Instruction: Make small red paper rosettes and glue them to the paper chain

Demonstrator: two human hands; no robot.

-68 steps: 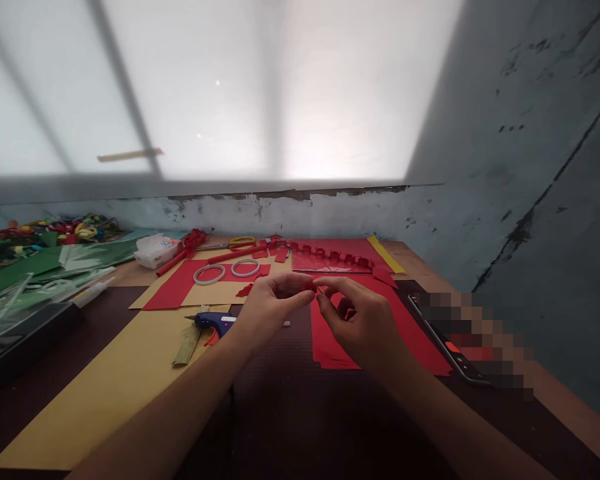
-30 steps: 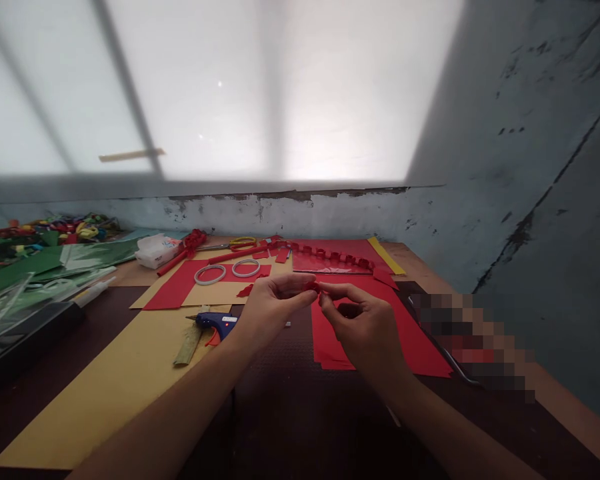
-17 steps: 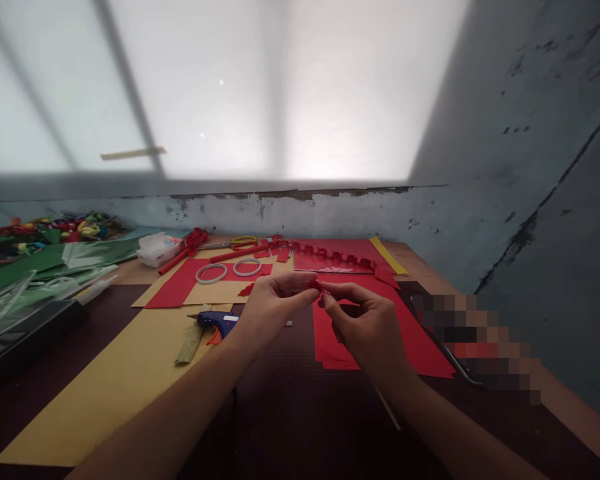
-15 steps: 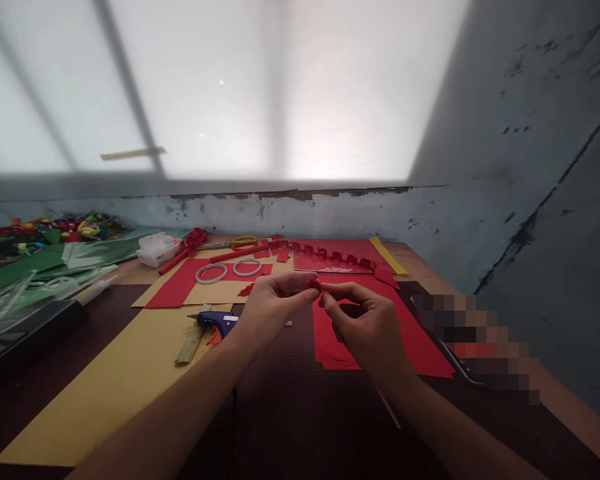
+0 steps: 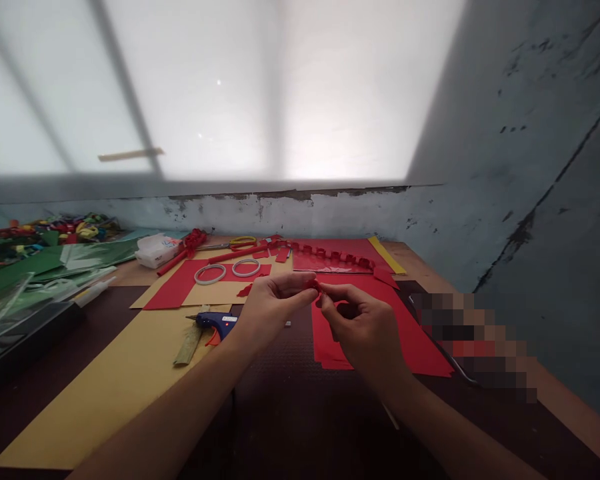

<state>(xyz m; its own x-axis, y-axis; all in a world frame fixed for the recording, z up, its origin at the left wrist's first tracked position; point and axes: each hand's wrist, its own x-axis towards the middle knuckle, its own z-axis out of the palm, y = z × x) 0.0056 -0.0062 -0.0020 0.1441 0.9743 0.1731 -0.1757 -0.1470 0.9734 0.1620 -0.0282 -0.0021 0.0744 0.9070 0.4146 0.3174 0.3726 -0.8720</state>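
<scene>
Both hands meet above the table's middle, pinching a small red paper piece (image 5: pixel 312 285) between their fingertips. My left hand (image 5: pixel 270 307) holds it from the left with thumb and forefinger closed. My right hand (image 5: pixel 365 330) pinches its right side, other fingers curled. Under my right hand lies a red paper sheet (image 5: pixel 420 340). A blue glue gun (image 5: pixel 214 322) rests just left of my left wrist.
Two white tape rings (image 5: pixel 227 271), red paper sheets (image 5: pixel 173 290), a red paper chain (image 5: pixel 330 255) and yellow-handled scissors (image 5: pixel 240 241) lie farther back. A tan sheet (image 5: pixel 105 393) covers the left front. Green paper (image 5: pixel 40 267) and coloured scraps pile at the far left. A wall stands on the right.
The hands stay together on the red piece. My right hand's fingers have shifted slightly, working the piece; nothing on the table has moved.
</scene>
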